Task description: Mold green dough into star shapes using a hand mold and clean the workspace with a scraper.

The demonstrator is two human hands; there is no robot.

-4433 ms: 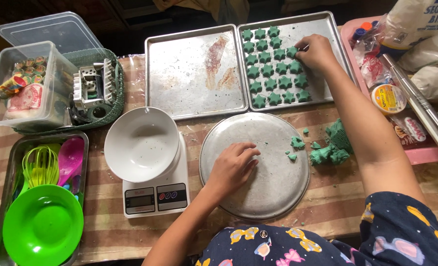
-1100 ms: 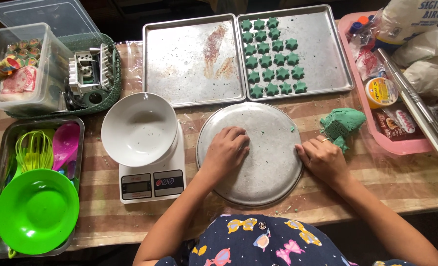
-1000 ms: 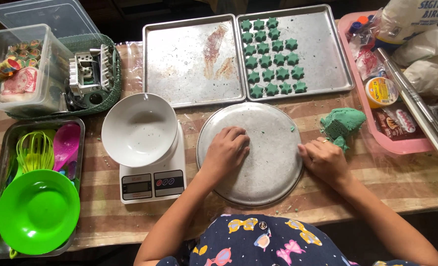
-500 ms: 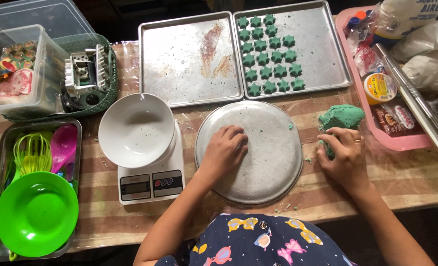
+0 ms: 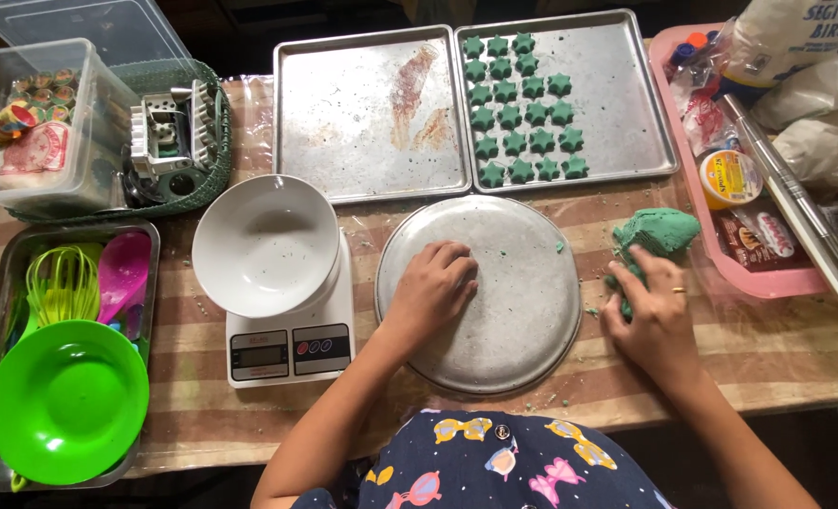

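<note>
My left hand [image 5: 435, 286] rests with curled fingers on the round metal plate [image 5: 522, 311] in front of me; whether it holds anything I cannot tell. My right hand [image 5: 648, 308] lies on the table just right of the plate, fingers pressing on the edge of a lump of green dough [image 5: 657, 233]. Several green star-shaped dough pieces [image 5: 519, 104] sit in rows on the right baking tray [image 5: 617, 94]. The left baking tray [image 5: 372, 113] carries only smears.
A white bowl [image 5: 266, 245] stands on a kitchen scale [image 5: 292, 347]. At left are a tray with a green plate [image 5: 66, 402] and plastic utensils, clear plastic boxes [image 5: 42, 123] and a basket. A pink tray [image 5: 767, 273] with packets, a tin and a metal rolling pin [image 5: 796, 217] fills the right.
My right hand went from the star tray down to the plate's right edge, then slid right onto the dough lump. My left hand stayed on the round plate.
</note>
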